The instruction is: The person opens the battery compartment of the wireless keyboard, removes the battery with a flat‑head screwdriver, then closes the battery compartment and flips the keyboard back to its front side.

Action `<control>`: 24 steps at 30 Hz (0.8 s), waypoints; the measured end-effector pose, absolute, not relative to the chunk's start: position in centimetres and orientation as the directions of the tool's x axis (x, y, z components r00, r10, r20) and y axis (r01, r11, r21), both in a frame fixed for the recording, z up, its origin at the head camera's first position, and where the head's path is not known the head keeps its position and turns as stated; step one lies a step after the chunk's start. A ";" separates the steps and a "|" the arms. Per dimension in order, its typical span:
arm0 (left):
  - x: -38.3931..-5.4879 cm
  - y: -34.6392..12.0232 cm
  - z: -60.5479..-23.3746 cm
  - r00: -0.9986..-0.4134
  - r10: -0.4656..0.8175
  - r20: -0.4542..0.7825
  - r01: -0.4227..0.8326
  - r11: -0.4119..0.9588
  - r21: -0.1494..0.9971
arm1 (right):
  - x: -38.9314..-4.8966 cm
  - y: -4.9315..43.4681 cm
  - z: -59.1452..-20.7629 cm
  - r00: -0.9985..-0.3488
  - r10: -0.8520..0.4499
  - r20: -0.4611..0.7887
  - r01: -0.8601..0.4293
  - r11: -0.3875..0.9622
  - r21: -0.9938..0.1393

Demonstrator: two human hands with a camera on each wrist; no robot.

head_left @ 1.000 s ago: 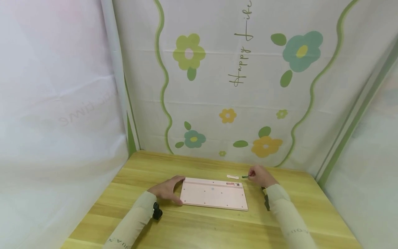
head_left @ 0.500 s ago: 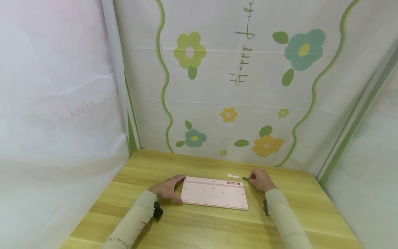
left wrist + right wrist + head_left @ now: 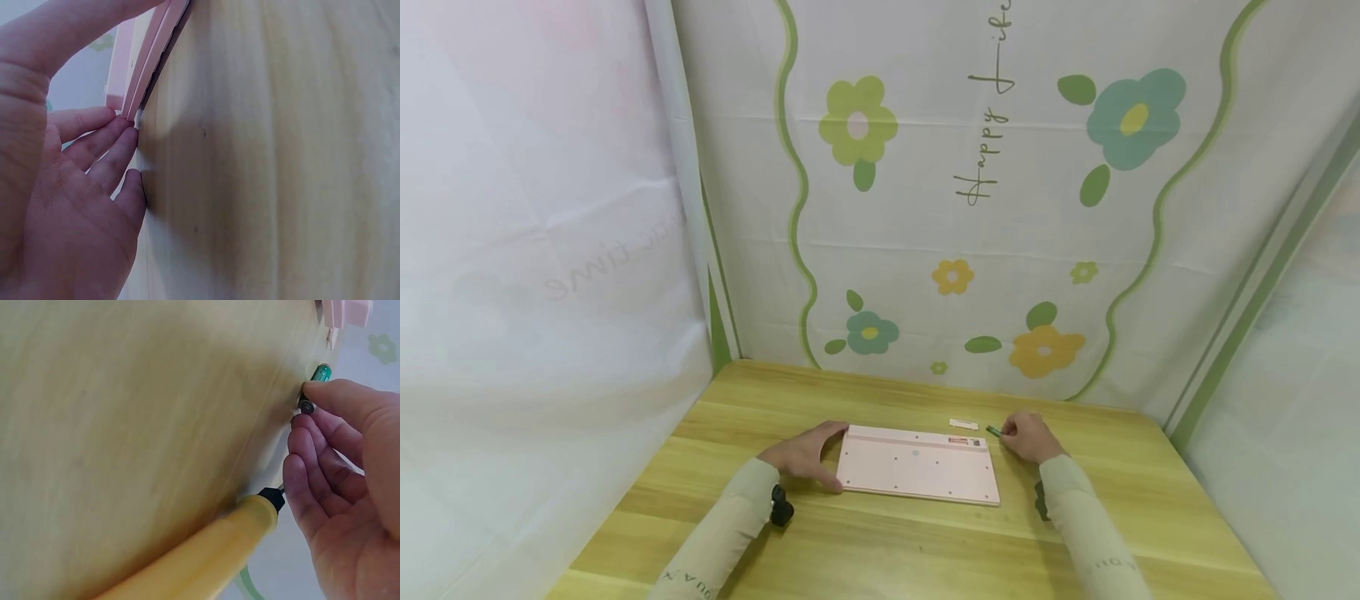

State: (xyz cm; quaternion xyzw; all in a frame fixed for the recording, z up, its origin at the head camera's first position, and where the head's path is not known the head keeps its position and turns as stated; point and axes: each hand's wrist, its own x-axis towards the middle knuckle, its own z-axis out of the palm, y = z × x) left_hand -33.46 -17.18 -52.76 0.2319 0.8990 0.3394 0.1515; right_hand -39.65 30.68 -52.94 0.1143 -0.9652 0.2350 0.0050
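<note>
A pink keyboard (image 3: pixel 917 471) lies face down on the wooden table, its screw-dotted underside up. A small recess (image 3: pixel 962 442) near its far right corner shows reddish and dark details, too small to make out. My left hand (image 3: pixel 805 456) spans the keyboard's left end, thumb at the near corner and fingers at the far one. Just right of the far right corner, my right hand (image 3: pixel 1028 437) pinches a green battery (image 3: pixel 321 372) between thumb and fingertips, one end sticking out toward the keyboard. A small pale cover (image 3: pixel 964 424) lies behind the keyboard.
Below my right hand in the right wrist view lies a yellow-handled tool (image 3: pixel 212 544) with a black collar and thin metal tip, seemingly a screwdriver; the forearm hides it from the head view. A flower-printed white cloth (image 3: pixel 910 217) hangs behind the table (image 3: pixel 880 554).
My right hand has shifted slightly nearer, and the battery has turned from nearly level to slanted between the fingers. The left hand and keyboard stay in place.
</note>
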 end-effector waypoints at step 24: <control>-34.0 -17.4 -53.5 -0.839 0.533 -0.107 0.326 0.650 0.686 | -41.5 26.5 -48.8 -0.835 -0.544 0.087 -0.534 0.762 -0.366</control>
